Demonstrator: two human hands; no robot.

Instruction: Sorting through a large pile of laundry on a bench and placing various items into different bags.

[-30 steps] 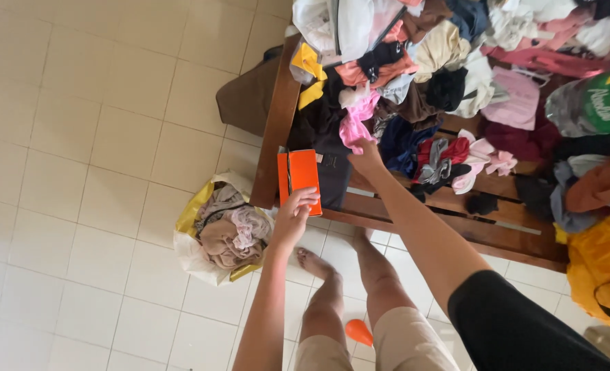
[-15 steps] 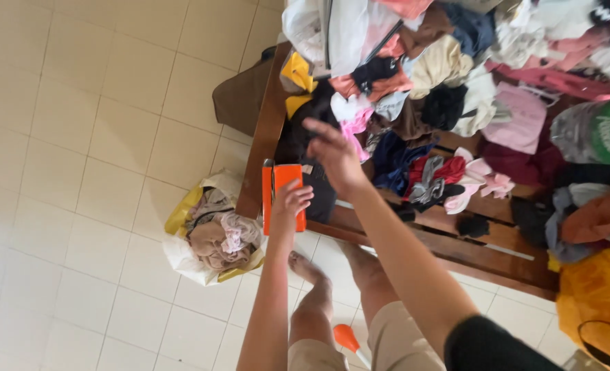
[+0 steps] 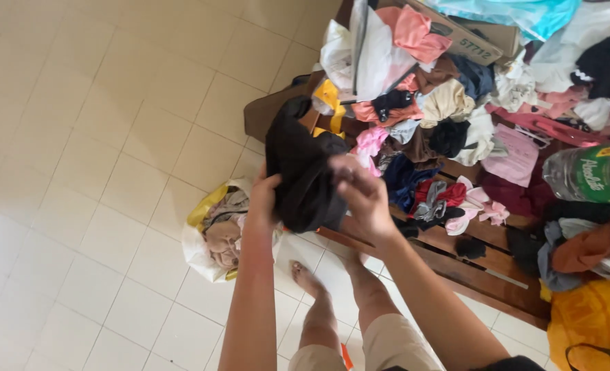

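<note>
Black cloth, a dark garment (image 3: pixel 303 172), hangs between our two hands in front of us, above the edge of the wooden bench (image 3: pixel 469 257). Our left hand (image 3: pixel 263 196) grips the left side of the garment, with the fingers closed around the fabric, so that only the back of the hand and the thumb show. Our right hand (image 3: pixel 360 196) holds the right side of the same garment; its fingers are bent and pinch the cloth near the top. The garment is bunched and falls in folds, and its upper end rises above both hands.

Behind the garment, the bench carries a big heap of mixed clothes (image 3: pixel 456 117) in pink, white, beige, navy and dark red. A cardboard box (image 3: pixel 466 38) lies at the top of the heap, partly under a turquoise cloth (image 3: pixel 518 14). At the right edge we see a clear plastic bottle with a green label (image 3: pixel 590 175), lying on its side, and under it an orange-brown cloth (image 3: pixel 593 247). A yellow bag (image 3: pixel 590 323) stands at the lower right corner.

On the pale tiled floor (image 3: pixel 92 137), just beside the bench and under our left arm, a white and yellow bag (image 3: pixel 205 240) stands open with beige clothes inside. Our bare foot (image 3: pixel 305 278) rests on the tiles near it.
</note>
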